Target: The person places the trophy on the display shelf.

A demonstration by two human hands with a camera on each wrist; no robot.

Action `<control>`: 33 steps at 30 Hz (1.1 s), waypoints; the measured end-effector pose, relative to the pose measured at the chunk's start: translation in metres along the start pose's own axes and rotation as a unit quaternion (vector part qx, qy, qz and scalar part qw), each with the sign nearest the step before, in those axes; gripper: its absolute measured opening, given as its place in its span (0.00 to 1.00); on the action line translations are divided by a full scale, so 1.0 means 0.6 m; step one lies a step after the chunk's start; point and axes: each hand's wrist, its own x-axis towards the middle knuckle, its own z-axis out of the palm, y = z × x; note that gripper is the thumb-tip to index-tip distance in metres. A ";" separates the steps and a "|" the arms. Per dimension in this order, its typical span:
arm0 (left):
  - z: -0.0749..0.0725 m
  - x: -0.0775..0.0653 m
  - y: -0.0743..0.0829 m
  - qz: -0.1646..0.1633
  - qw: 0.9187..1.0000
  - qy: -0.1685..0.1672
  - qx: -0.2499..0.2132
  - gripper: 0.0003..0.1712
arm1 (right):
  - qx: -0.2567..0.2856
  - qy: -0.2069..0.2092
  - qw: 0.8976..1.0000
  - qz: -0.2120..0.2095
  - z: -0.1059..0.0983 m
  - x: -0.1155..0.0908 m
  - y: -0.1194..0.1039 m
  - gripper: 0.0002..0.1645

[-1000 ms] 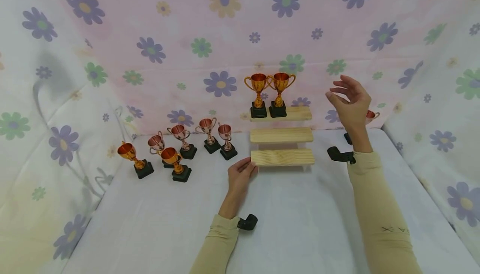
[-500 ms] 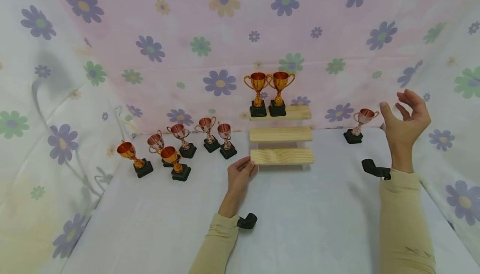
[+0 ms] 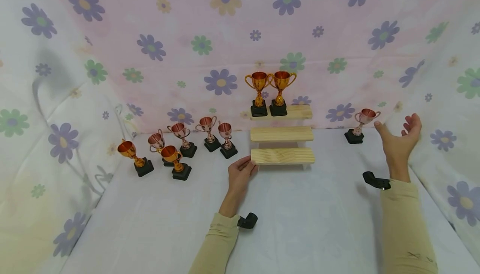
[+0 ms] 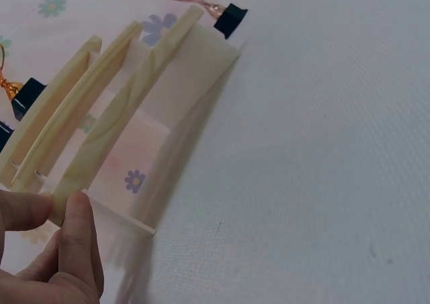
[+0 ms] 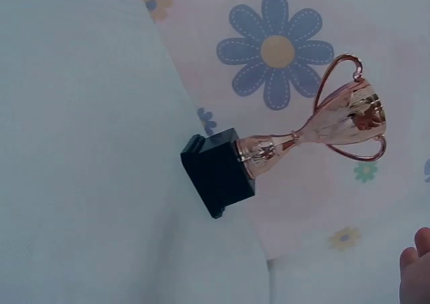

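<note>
My left hand [image 3: 240,177] pinches the left end of the lowest wooden step of a three-tier display stand [image 3: 282,156]; in the left wrist view the thumb and a finger press the plank [image 4: 111,126] from both sides. On the top step's left and middle stand two gold trophy cups [image 3: 258,93], side by side. My right hand [image 3: 399,147] is raised at the right, thumb and fingers spread apart, holding nothing. Just left of it, a rose-gold trophy cup [image 3: 363,120] stands upright on the table, not touched; the right wrist view shows its black base [image 5: 220,173] and both handles.
Left of the stand, several rose-gold trophies [image 3: 225,131] and two orange-gold trophies [image 3: 171,155] stand on the white-clothed table [image 3: 285,224]. Flowered cloth [image 3: 180,57] hangs behind and at both sides.
My right hand has moved right from beside the stand, past the rose-gold trophy it partly covered, then lowered slightly toward it. The left hand keeps its place on the stand.
</note>
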 end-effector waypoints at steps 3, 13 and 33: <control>0.000 0.001 -0.001 -0.004 1.000 -0.001 0.000 0.18 | 0.011 -0.031 0.998 0.052 0.004 0.006 0.018 0.56; 0.000 -0.008 0.022 -0.022 1.000 -0.013 0.005 0.19 | 0.080 -0.101 0.986 0.107 0.031 0.007 0.039 0.51; 0.001 0.000 0.000 -0.005 1.000 0.006 -0.009 0.18 | 0.076 -0.074 0.991 0.086 0.070 0.025 0.046 0.43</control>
